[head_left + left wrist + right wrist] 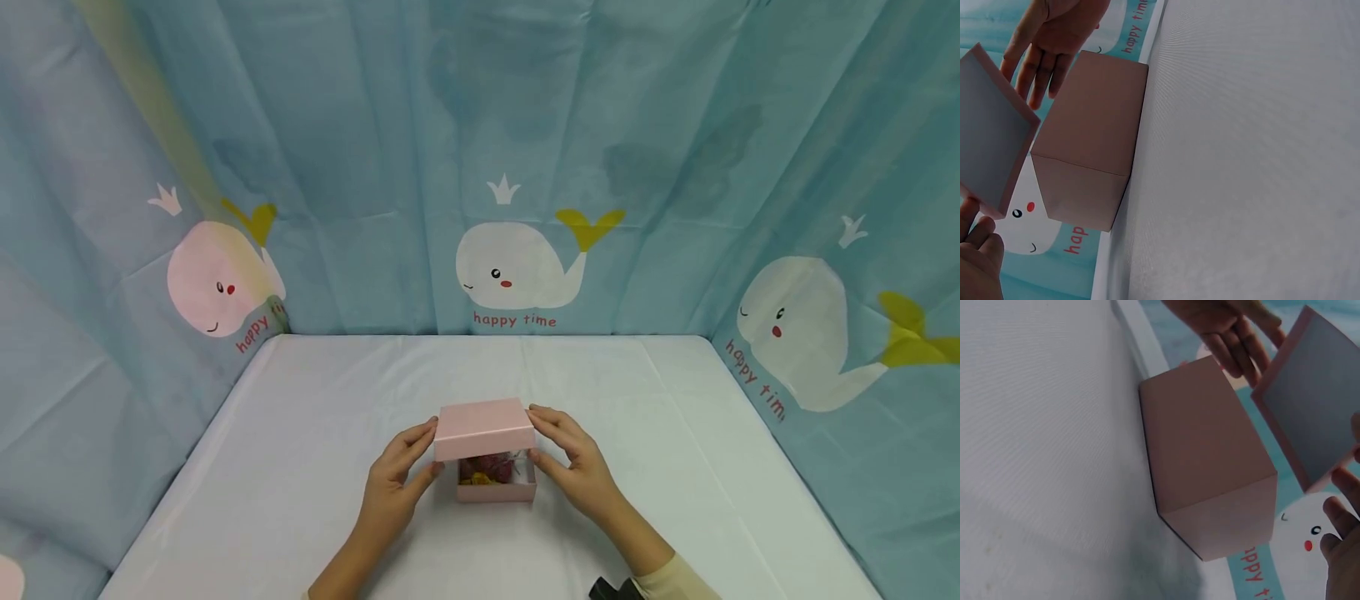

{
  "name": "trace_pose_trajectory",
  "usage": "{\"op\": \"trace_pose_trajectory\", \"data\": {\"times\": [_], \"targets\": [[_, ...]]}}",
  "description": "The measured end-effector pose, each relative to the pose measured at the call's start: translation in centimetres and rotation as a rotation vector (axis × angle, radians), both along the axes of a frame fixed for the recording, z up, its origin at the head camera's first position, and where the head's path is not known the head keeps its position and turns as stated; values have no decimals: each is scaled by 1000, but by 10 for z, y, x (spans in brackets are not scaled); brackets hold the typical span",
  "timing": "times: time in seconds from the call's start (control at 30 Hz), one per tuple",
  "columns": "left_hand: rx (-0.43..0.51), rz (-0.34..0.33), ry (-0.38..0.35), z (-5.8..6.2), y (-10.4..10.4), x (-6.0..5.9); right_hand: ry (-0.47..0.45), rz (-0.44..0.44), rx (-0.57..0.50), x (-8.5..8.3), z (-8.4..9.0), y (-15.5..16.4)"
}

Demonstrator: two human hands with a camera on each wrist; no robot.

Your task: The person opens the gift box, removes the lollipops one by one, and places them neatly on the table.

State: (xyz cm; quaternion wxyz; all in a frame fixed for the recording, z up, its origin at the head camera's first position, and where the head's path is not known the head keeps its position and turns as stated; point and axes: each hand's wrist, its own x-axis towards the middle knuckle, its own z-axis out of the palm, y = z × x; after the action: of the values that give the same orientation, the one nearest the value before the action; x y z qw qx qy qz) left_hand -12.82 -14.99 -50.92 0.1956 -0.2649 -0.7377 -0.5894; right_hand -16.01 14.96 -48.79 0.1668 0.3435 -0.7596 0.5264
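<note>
A pink box lid [483, 429] is held up between both hands, tilted above the pink box base [497, 493]. My left hand [393, 483] grips the lid at its left side, and my right hand [581, 467] grips it at the right. Under the raised lid the box shows a dark red bunch [495, 467] and something yellow [480, 478], partly hidden. In the left wrist view the lid's pale inside [988, 134] faces the camera, apart from the base [1088, 119]. The right wrist view shows the base [1210, 440] standing upright on the table.
The box stands on a white-covered table [337, 392]. Blue curtains [360, 167] printed with whales enclose it at the back and both sides. A black object [615, 590] sits by the right sleeve [675, 579] at the front.
</note>
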Motion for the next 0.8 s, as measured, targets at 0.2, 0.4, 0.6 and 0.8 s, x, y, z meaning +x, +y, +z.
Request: {"op": "trace_pose_trajectory", "data": {"times": [0.2,0.4,0.6,0.8], "targets": [[85,39,69,0,-1,-3,21,-50,-21,6,20,-15],[167,151,16,-1,1,-3,23,-117,-46,11,30,-28],[226,199,-57,0,2,-2,13,-127,-85,9,29,-37],[220,196,-28,1,-2,0,12,-127,-95,8,30,-42]]}}
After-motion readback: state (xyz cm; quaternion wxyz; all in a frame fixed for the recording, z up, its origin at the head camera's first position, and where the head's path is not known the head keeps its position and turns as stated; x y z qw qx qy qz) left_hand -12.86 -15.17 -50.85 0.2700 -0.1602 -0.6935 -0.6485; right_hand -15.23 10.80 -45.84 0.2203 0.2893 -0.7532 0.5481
